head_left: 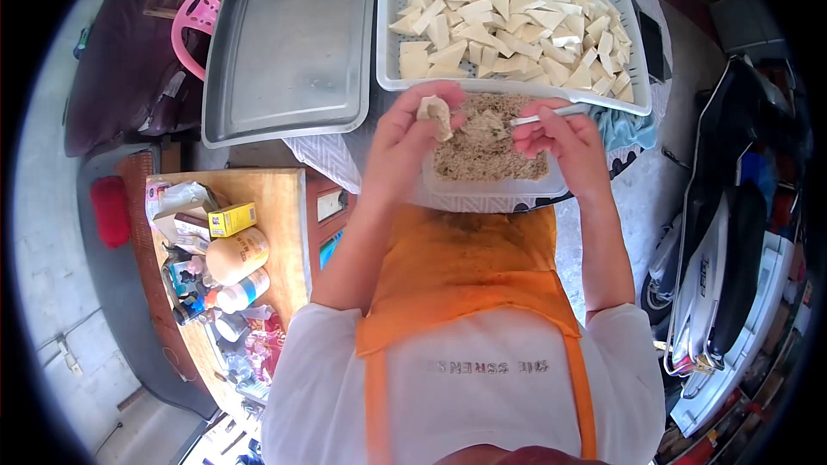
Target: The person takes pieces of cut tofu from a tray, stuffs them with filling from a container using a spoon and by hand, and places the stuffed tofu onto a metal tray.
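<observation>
My left hand (407,131) grips a pale piece of tofu (436,118), its edge turned up toward me. My right hand (564,139) is closed around a thin white utensil (551,114); its kind is not clear, since the fingers cover part of it. Both hands hover over a clear plastic container (482,196) full of brownish minced filling (489,159). Just beyond it, a white perforated tray (517,88) bears many cut tofu pieces (500,21), mostly triangular.
An empty metal tray (289,43) lies to the left of the white one. A light-blue cloth (624,127) is at the table's right edge. On the left, a wooden side table (289,250) carries bottles, a yellow box (233,220) and other clutter. Behind stands a pink round-backed chair (196,21).
</observation>
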{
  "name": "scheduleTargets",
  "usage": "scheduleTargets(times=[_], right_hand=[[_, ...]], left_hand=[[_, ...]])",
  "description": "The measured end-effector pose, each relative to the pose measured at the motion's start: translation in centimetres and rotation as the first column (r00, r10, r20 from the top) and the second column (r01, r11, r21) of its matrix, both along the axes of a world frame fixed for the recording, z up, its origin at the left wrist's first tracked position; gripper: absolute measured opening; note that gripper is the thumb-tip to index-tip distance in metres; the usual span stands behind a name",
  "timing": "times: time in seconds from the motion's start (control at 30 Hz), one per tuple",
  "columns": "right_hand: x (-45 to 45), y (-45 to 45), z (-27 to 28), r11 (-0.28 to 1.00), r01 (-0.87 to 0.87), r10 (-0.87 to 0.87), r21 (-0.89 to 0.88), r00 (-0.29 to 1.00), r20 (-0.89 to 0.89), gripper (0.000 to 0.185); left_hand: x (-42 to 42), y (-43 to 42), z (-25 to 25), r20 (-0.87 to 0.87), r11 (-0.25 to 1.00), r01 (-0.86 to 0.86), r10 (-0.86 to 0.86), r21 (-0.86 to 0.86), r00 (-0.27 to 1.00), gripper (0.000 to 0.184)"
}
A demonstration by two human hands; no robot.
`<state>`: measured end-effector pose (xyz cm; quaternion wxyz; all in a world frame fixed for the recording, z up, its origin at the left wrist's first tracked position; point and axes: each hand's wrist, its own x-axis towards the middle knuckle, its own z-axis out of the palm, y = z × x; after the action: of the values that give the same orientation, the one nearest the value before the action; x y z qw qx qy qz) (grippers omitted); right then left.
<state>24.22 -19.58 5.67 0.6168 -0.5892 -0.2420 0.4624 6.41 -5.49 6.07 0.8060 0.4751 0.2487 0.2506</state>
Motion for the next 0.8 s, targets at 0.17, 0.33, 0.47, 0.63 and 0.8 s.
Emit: scheduleTargets(times=[0.17, 0.33, 0.47, 0.63, 0.8], right_hand=[[-0.9, -1.4, 1.3, 0.973, 0.160, -0.173, 0.168, 0.983, 0.062, 0.022], [-2.9, -0.9, 2.0, 0.970, 0.161, -0.227, 0.183, 0.867, 0.443, 0.016], [-4.2, -0.3, 3.3, 0.988, 0.086, -0.153, 0.127, 0.591, 0.792, 0.004], [-4.6, 0.0, 4.4, 0.983, -0.003, -0.167, 0.185, 0.418, 0.893, 0.003], [-3.4, -2.2, 4.9, 0.916, 0.157, -0.394, 0.368, 0.515, 0.762, 0.003]], left_hand=[[1.6, -1.0, -0.9, -0.081, 0.979, 0.183, -0.176, 0.089, 0.981, 0.043], [2.5, -1.6, -0.8, -0.081, 0.968, 0.249, -0.250, -0.026, 0.965, 0.042], [3.1, -2.8, -2.1, -0.037, 0.964, 0.245, -0.249, -0.104, 0.968, 0.037], [3.8, -3.4, -2.7, -0.255, 0.647, 0.194, 0.000, 0.737, 0.967, 0.028], [3.5, -2.0, -2.8, -0.291, 0.731, 0.209, -0.014, 0.650, 0.956, 0.024]])
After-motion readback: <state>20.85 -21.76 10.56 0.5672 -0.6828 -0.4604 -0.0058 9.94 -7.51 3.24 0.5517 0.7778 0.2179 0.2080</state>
